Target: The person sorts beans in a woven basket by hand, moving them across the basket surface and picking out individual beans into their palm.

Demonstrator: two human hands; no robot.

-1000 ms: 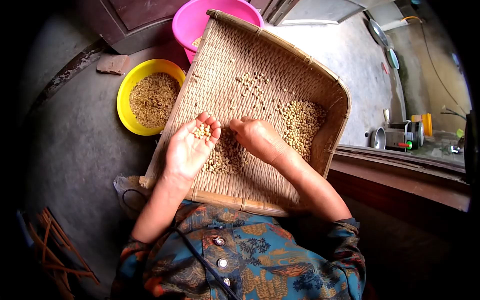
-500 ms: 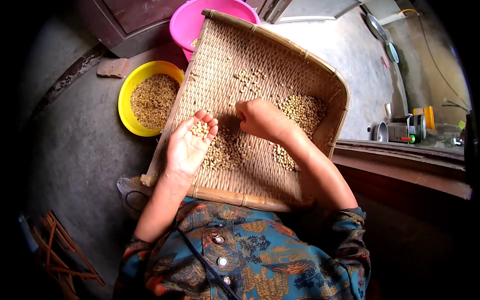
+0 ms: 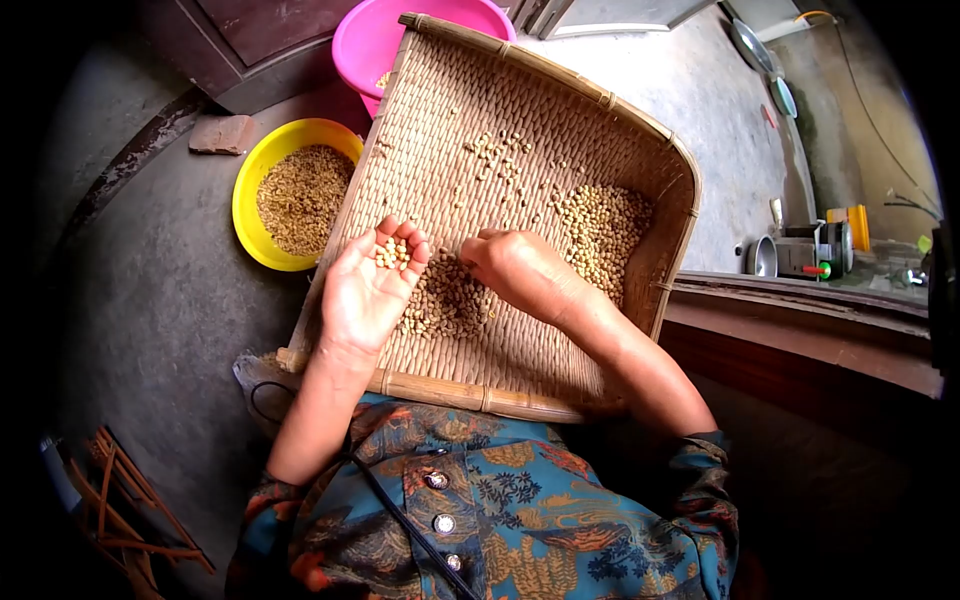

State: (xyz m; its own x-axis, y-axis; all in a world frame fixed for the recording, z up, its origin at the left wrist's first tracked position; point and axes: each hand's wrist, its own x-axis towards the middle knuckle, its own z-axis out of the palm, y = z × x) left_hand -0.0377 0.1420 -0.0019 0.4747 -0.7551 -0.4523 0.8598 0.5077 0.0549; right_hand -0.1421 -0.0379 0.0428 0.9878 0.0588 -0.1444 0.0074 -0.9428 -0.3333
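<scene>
A woven bamboo winnowing tray (image 3: pixel 540 375) lies across my lap. My left hand (image 3: pixel 365 290) is palm up over its left part, fingers curled up around a small heap of pale beans (image 3: pixel 392 254). My right hand (image 3: pixel 520 270) hovers just right of it, knuckles up and fingers closed; what they pinch, if anything, is hidden beneath the hand. Below and between the hands lies a darker pile of beans (image 3: pixel 445 305). A paler pile of beans (image 3: pixel 605 235) rests against the tray's right side, and scattered beans (image 3: pixel 497 155) lie farther up.
A yellow basin (image 3: pixel 247 215) of brown grains or beans stands on the floor at left, beside a brick (image 3: pixel 222 134). Behind the tray is a pink basin (image 3: pixel 430 25). A wooden sill (image 3: pixel 800 335) runs along the right. Wooden slats (image 3: pixel 130 500) lie at lower left.
My right hand has shifted slightly left and down, toward the darker pile. My left hand has moved a little left, still cupping beans. The pale beans formerly under my right forearm no longer show.
</scene>
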